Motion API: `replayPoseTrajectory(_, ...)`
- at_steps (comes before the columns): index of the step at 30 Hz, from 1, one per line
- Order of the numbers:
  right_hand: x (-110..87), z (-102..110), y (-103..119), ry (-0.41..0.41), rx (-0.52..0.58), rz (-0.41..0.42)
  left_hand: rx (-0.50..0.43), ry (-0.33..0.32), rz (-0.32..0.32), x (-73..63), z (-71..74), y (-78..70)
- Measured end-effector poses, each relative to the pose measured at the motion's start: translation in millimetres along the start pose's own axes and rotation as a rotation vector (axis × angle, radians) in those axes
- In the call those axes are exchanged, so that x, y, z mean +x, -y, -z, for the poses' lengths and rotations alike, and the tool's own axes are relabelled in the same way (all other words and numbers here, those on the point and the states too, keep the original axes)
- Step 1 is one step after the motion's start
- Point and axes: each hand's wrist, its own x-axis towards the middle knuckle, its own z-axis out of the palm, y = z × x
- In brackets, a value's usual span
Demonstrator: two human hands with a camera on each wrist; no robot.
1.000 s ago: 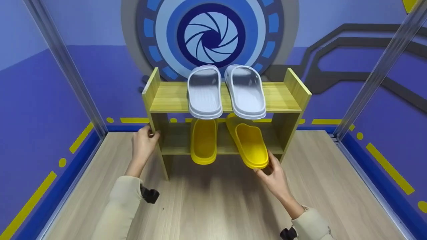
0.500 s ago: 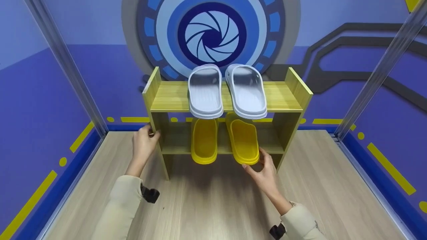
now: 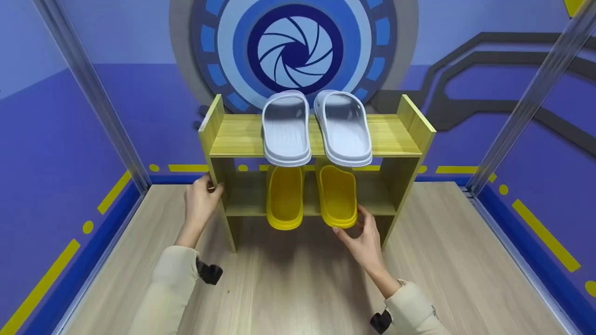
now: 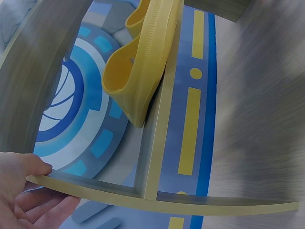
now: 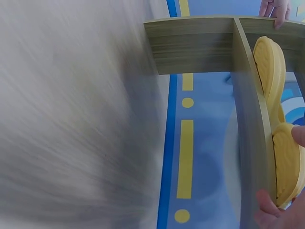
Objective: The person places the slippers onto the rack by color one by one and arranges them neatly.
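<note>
My left hand [image 3: 199,207] grips the left side panel of a small wooden shoe rack [image 3: 237,139]; the left wrist view has the thumb [image 4: 35,164] on the panel's inner face and the fingers behind it. At the heel of the right yellow clog [image 3: 339,200], my right hand [image 3: 365,244] holds on between thumb and fingers. That clog lies on the middle shelf, heel past the front edge. Beside it, apart at the heels, rests the left yellow clog [image 3: 285,200]. The toes of both are partly hidden beneath the upper shelf.
Two pale grey clogs, a left one [image 3: 285,132] and a right one [image 3: 347,130], stand on the top shelf, heels overhanging. The rack stands on a wood-grain table [image 3: 288,288]. A patterned blue wall [image 3: 149,102] rises behind it, with metal posts [image 3: 526,102] at the corners.
My right hand has shifted left with the right yellow clog, whose heel has swung leftward and slightly back, so it now points nearly straight. The left hand has stayed on the panel.
</note>
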Motion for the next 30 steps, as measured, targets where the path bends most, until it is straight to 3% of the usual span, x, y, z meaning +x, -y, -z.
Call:
replayPoseTrajectory(8, -1.7, 20, -6, -0.007, -0.054, 0.039, 0.001, -0.005, -0.004, 0.4, -0.7, 0.7)
replayPoseTrajectory(14, 3.8, 58, -14, 0.013, -0.067, 0.082, 0.006, -0.008, -0.006, 0.5, -1.7, 0.9)
replayPoseTrajectory(18, 6.8, 88, -4, 0.049, -0.056, 0.073, 0.005, -0.015, -0.013, 0.7, -2.8, 1.7)
replayPoseTrajectory(21, 9.4, 111, -2, 0.059, -0.102, 0.063, 0.003, -0.011, -0.020, 0.8, -3.9, 2.6)
replayPoseTrajectory(27, 24.2, 152, -33, 0.090, -0.272, 0.076, -0.013, 0.001, -0.039, 0.0, -4.1, 5.5)
replayPoseTrajectory(30, 31.5, 170, -38, 0.137, -0.341, 0.059, -0.012, 0.006, -0.054, -0.7, -4.0, 7.6)
